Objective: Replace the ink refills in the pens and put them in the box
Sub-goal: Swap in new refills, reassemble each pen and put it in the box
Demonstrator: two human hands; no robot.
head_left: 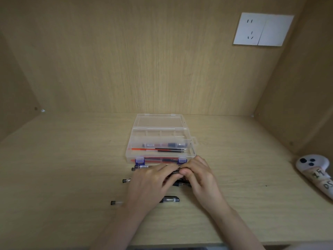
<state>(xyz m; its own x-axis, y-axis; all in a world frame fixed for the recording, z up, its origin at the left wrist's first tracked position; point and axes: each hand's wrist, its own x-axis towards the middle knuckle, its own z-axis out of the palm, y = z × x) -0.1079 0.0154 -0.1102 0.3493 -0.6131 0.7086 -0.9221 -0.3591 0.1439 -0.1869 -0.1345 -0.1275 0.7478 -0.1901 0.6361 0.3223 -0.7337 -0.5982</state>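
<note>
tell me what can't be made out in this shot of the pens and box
Head view only:
- Pen held between left hand and right hand: the fingers cover most of it, so its refill state is hidden.
- Pens on the desk: middles hidden under the left hand.
- Box front compartment: contents blurred behind the clear wall.
- White controller: cut off by the right edge.

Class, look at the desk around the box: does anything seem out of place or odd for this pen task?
Only the white controller at the desk's right edge, unrelated to pens. The open box sits square, nothing spilled.
</note>
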